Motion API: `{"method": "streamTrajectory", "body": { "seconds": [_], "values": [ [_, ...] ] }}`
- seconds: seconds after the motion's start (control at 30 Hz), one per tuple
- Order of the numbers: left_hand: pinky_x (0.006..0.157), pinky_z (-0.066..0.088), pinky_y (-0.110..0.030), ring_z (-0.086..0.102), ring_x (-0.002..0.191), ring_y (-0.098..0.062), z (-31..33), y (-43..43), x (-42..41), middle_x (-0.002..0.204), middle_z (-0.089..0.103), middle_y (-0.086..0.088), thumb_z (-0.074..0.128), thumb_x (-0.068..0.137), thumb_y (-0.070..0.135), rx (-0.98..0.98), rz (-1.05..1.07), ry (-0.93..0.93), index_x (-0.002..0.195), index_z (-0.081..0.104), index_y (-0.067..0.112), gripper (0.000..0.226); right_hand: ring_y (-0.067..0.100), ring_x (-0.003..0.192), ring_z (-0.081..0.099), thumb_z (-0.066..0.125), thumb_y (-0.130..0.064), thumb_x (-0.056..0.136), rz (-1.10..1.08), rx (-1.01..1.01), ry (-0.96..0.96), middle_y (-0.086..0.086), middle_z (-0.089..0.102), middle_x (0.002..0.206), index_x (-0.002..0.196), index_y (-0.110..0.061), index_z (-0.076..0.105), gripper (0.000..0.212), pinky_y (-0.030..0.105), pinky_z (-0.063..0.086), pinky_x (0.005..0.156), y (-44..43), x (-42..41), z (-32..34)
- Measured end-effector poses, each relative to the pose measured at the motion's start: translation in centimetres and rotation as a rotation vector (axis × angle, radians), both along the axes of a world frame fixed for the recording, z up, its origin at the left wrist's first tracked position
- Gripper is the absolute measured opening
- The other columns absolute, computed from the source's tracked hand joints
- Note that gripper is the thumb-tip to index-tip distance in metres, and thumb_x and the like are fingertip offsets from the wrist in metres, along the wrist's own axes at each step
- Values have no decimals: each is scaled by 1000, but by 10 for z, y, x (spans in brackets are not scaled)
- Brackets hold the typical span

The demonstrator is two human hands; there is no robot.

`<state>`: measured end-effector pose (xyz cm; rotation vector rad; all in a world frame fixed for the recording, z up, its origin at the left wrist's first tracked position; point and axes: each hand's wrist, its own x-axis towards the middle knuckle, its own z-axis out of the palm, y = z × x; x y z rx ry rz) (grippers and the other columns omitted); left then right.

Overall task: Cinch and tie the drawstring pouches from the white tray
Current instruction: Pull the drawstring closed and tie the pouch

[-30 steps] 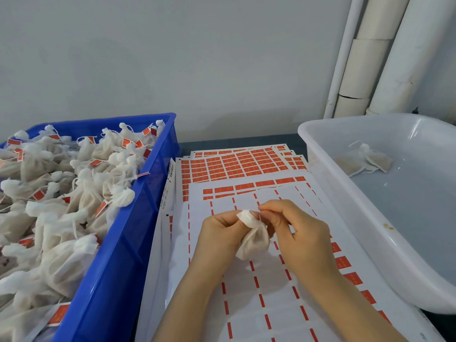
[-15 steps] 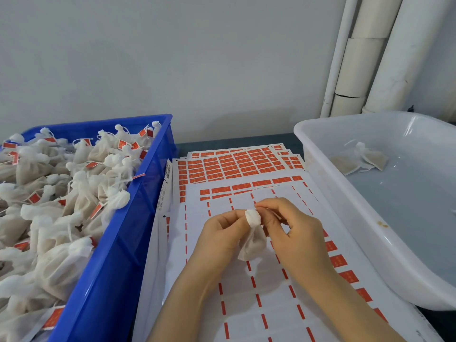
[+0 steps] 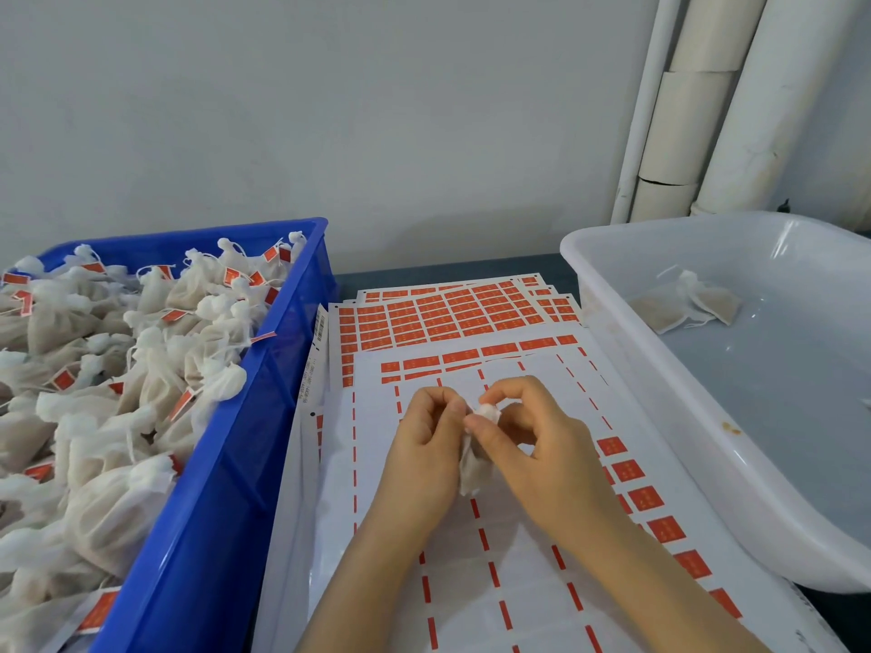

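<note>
View: head camera, looking forward and down at a work surface against a pale wall.
Held pouch: a small white mesh fabric drawstring pouch [image 3: 471, 468] hangs between both hands, lifted just above the sheets in the centre, between the crate and the tray; its top is gathered into a crumpled tuft.
Left hand: the left hand [image 3: 424, 445] has its fingers curled in, with the thumb and fingertips pinched against the pouch's neck from the left.
Right hand: the right hand [image 3: 542, 445] pinches the gathered top between thumb and forefinger, with the other fingers loosely curled behind; the drawstring itself is too fine to make out.
White tray: a large white plastic tray [image 3: 777, 417] stands at the right, its near corner overlapping the sheets.
Pouches in tray: two flat, pale mesh pouches [image 3: 688, 304] lie touching one another at the far end of the tray floor, with loose strings around them.
Blue crate: a deep blue plastic crate [image 3: 221, 487] stands at the left, just beside the sheets.
Crate contents: a heap of tied white pouches [image 3: 118, 369], many carrying small orange-red tags, fills the crate up to its rim.
Sheets: a fanned stack of white label sheets [image 3: 518, 582] lies under the hands; the top sheet shows mostly bare backing with orange-red strips, while the sheets behind hold full rows of orange-red stickers [image 3: 447, 313].
Background: white pipes [image 3: 707, 110] run up the wall behind the tray.
</note>
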<state>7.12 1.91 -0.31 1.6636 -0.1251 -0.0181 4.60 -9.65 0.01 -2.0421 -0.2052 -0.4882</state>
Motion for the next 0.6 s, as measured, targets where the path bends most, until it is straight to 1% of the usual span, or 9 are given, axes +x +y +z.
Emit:
{"method": "streamTrajectory", "body": {
  "seconds": [0.1, 0.17, 0.23, 0.33, 0.4, 0.43, 0.5, 0.53, 0.6],
  "values": [
    [51, 45, -5, 59, 76, 10, 1, 0, 1, 79, 62, 23, 42, 98, 29, 4, 46, -35, 89, 52, 31, 14, -15, 81, 57, 47, -58, 73, 8, 5, 0, -28, 56, 74, 84, -40, 45, 21, -1, 43, 62, 0, -1, -2],
    [50, 44, -5, 61, 77, 10, 3, 0, 0, 80, 63, 27, 42, 98, 29, -8, 46, -37, 90, 52, 32, 13, -12, 83, 58, 43, -56, 76, 23, 27, -4, -25, 58, 78, 83, -38, 47, 19, 2, 44, 64, -2, -2, -1],
    [49, 44, -6, 63, 77, 7, 4, 1, -2, 80, 66, 22, 42, 98, 28, -18, 35, -17, 92, 52, 34, 13, -12, 83, 58, 40, -52, 79, 23, 56, 9, -24, 59, 80, 82, -37, 48, 17, 2, 43, 64, -5, -1, 0],
    [52, 49, -11, 67, 73, -10, 5, 2, -2, 72, 68, 5, 44, 98, 25, -28, 29, -6, 93, 53, 40, 18, -12, 80, 57, 42, -41, 87, -30, 67, 35, -23, 58, 74, 83, -34, 52, 12, -1, 41, 63, -9, 2, 0],
    [53, 50, -12, 68, 66, -12, 7, 2, -3, 65, 67, 5, 47, 96, 26, -46, -2, 6, 91, 56, 40, 17, -8, 73, 59, 47, -39, 88, -44, 93, 79, -23, 58, 71, 90, -32, 58, 13, 1, 43, 58, -10, 4, 2],
    [54, 52, -15, 69, 66, -13, 7, 1, -3, 64, 68, 5, 49, 94, 28, -51, -25, 19, 89, 58, 40, 16, -6, 73, 59, 48, -44, 85, -34, 117, 97, -23, 59, 74, 93, -36, 59, 16, 4, 46, 56, -10, 5, 3],
    [63, 56, -22, 69, 70, -16, 6, 0, -3, 69, 69, 5, 52, 92, 33, -31, -68, 43, 85, 63, 42, 17, -6, 79, 59, 47, -53, 75, 17, 166, 121, -27, 61, 81, 95, -47, 58, 23, 7, 49, 59, -10, 5, 6],
    [65, 55, -23, 69, 70, -14, 6, 0, -3, 69, 69, 5, 52, 91, 34, -30, -94, 58, 84, 65, 42, 17, -8, 84, 58, 48, -54, 72, 50, 185, 136, -31, 61, 83, 94, -51, 57, 24, 7, 49, 62, -10, 5, 7],
    [68, 51, -26, 66, 66, -10, 7, 0, -3, 66, 68, 4, 51, 91, 35, -51, -150, 86, 86, 69, 34, 18, -14, 92, 54, 50, -53, 71, 107, 218, 167, -42, 59, 87, 92, -53, 58, 22, 4, 47, 67, -10, 5, 9]
  ]
}}
